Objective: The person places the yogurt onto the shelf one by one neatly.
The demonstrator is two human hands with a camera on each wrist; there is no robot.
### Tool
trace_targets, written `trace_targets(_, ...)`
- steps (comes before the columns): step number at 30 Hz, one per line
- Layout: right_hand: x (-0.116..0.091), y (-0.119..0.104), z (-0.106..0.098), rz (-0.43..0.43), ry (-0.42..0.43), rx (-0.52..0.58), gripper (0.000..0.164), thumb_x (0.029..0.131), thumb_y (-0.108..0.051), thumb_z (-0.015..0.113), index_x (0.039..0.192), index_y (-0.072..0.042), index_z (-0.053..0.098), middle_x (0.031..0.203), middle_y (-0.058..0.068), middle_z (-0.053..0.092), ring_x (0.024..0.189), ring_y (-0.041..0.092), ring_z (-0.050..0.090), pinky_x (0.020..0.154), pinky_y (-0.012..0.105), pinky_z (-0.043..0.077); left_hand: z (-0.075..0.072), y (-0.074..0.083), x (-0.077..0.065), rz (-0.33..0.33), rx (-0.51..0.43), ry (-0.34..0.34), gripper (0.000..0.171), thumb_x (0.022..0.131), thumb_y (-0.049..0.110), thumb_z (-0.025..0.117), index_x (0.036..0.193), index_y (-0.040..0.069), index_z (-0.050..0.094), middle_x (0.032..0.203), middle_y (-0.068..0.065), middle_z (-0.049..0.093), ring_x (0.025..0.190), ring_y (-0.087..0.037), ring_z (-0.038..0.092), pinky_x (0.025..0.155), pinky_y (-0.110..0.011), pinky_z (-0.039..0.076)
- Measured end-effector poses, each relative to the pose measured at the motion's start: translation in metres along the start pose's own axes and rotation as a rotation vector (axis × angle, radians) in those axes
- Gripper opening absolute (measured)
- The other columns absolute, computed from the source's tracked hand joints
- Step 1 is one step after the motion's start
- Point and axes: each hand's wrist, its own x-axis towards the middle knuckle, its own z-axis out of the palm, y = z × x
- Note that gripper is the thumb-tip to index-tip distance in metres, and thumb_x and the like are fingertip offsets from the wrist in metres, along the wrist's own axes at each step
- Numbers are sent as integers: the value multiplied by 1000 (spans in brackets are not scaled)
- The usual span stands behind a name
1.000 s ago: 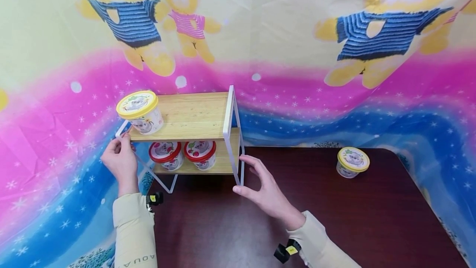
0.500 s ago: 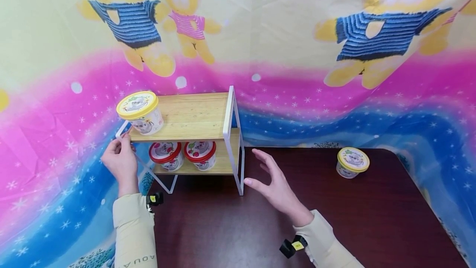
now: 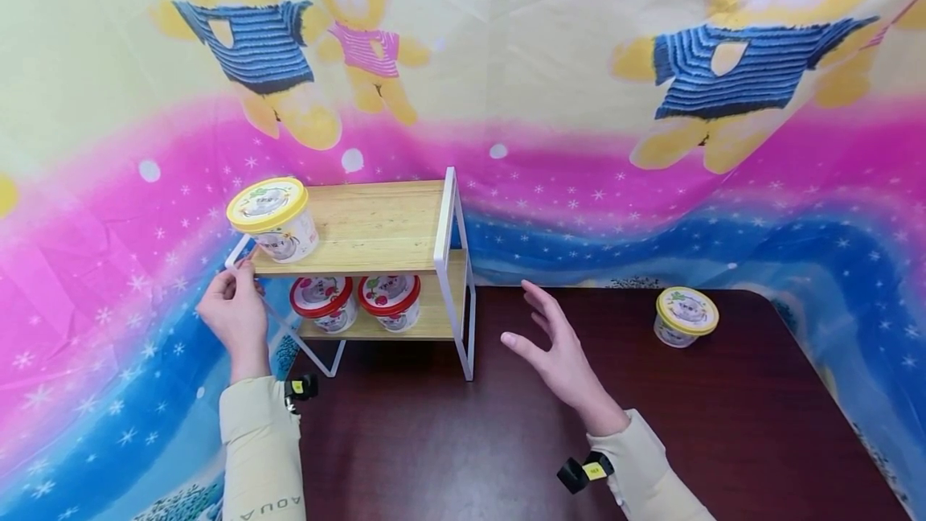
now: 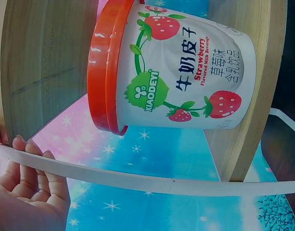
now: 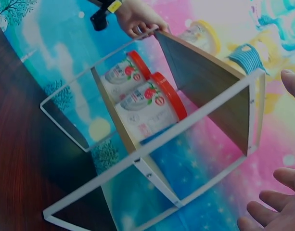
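In the head view a two-tier shelf (image 3: pixel 376 223) with wooden boards and white metal side frames stands at the left of the table. My left hand (image 3: pixel 235 312) grips its front left corner; the left wrist view has the curled fingers (image 4: pixel 29 175) at the white frame. On the top board, right above that hand, sits a tub with a yellow lid (image 3: pixel 273 219). Two red-lidded tubs (image 3: pixel 325 304) stand side by side on the lower board; one reads "Strawberry" in the left wrist view. My right hand (image 3: pixel 567 360), fingers spread and touching nothing, hovers right of the shelf.
Another yellow-lidded tub (image 3: pixel 683 316) stands on the dark red table (image 3: pixel 760 408), far to the right. Behind and around the table hangs a colourful cloth (image 3: pixel 542 103) printed with bears.
My right hand has drawn away from the shelf's right frame, moving right with its fingers still spread. The left hand, the shelf and the tubs stay where they were.
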Motion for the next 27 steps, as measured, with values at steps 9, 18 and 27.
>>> trace_targets(9, 3, 9, -16, 10, 56, -29, 75, 97, -19, 72, 160, -19, 31, 165, -1, 25, 150, 22, 25, 118, 51, 24, 0, 0, 1, -10, -19, 3, 24, 96, 28, 74, 88, 6, 77, 104, -3, 73, 71, -12, 60, 67, -22, 49)
trace_targets(18, 2, 10, -30, 37, 87, -40, 75, 98, -16, 70, 161, -16, 29, 164, 9, 26, 150, 26, 25, 118, 53, 22, 0, -1, 1, 8, -26, -3, 24, 96, 27, 74, 86, 5, 75, 101, -4, 73, 71, -13, 60, 66, -21, 48)
trace_targets(27, -1, 16, -43, 97, 119, -76, 78, 98, -20, 71, 161, -17, 26, 164, 9, 25, 150, 28, 24, 118, 52, 22, 0, -2, 2, 8, -28, -2, 24, 96, 26, 74, 86, 5, 76, 99, -4, 72, 71, -15, 60, 66, -22, 48)
